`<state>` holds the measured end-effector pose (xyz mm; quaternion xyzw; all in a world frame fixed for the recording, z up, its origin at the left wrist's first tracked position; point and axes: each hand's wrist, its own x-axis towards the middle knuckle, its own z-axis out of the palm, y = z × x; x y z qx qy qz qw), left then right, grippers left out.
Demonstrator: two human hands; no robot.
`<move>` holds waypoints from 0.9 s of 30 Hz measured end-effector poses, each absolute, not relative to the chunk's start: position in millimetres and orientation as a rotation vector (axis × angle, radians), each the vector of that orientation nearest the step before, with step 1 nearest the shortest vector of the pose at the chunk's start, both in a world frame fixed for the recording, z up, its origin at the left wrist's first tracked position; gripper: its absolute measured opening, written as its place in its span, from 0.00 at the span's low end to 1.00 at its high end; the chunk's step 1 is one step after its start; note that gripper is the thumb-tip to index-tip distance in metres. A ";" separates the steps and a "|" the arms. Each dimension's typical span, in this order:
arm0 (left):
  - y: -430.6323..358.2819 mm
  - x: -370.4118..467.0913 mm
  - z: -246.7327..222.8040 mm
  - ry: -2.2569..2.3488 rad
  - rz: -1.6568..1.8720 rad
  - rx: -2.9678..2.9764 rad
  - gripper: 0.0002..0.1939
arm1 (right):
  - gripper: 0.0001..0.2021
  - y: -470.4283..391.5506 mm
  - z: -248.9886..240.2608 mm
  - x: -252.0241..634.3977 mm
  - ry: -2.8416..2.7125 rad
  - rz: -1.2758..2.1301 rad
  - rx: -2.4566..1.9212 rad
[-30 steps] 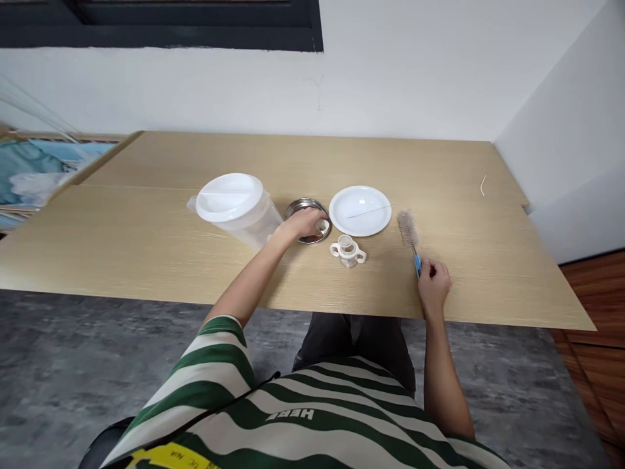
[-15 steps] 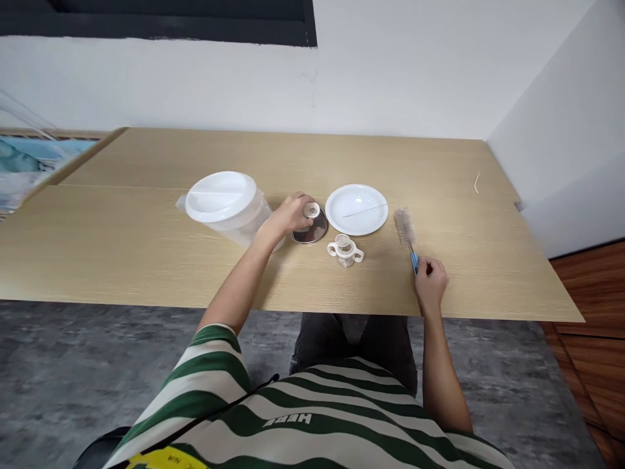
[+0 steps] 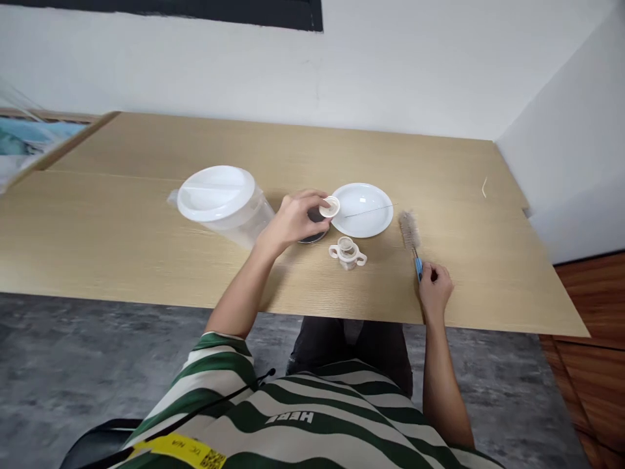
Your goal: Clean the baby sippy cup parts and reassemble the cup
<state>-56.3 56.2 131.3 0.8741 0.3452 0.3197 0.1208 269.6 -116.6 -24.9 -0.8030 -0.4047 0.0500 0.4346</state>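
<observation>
The left hand (image 3: 293, 220) is raised just over the table (image 3: 122, 228), its fingers pinched on a small round cap (image 3: 329, 207), which it holds tilted above a metal dish (image 3: 312, 237). Most of the dish is hidden under the hand; only its near edge shows. The cap hangs between the jug (image 3: 222, 202) on the left and the white plate (image 3: 362, 208) on the right, close to the plate's rim. A thin needle-like rod (image 3: 368, 210) lies across the plate. Just in front of the dish stands a small two-handled cup (image 3: 347, 252), apart from both hands. The right hand (image 3: 434, 290) rests near the table's front edge, fingers closed on the blue handle of a bottle brush (image 3: 410, 234), whose bristled end lies on the wood just right of the plate.
</observation>
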 end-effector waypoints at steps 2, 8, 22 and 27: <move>44.9 -59.5 138.9 0.950 1.033 2.543 0.09 | 0.18 -116.5 -25.5 271.0 -1.006 0.122 -1.996; 2.3 -70.0 148.6 0.817 1.183 2.404 0.18 | 0.18 -115.1 -29.2 274.2 -1.009 0.134 -1.953; -91.0 -61.8 110.3 0.603 1.197 1.937 0.28 | 0.21 -148.7 21.8 214.0 -0.762 0.228 -1.637; -124.0 -31.5 91.9 0.525 1.208 1.925 0.26 | 0.30 -179.6 41.0 142.8 -0.594 1.546 -0.981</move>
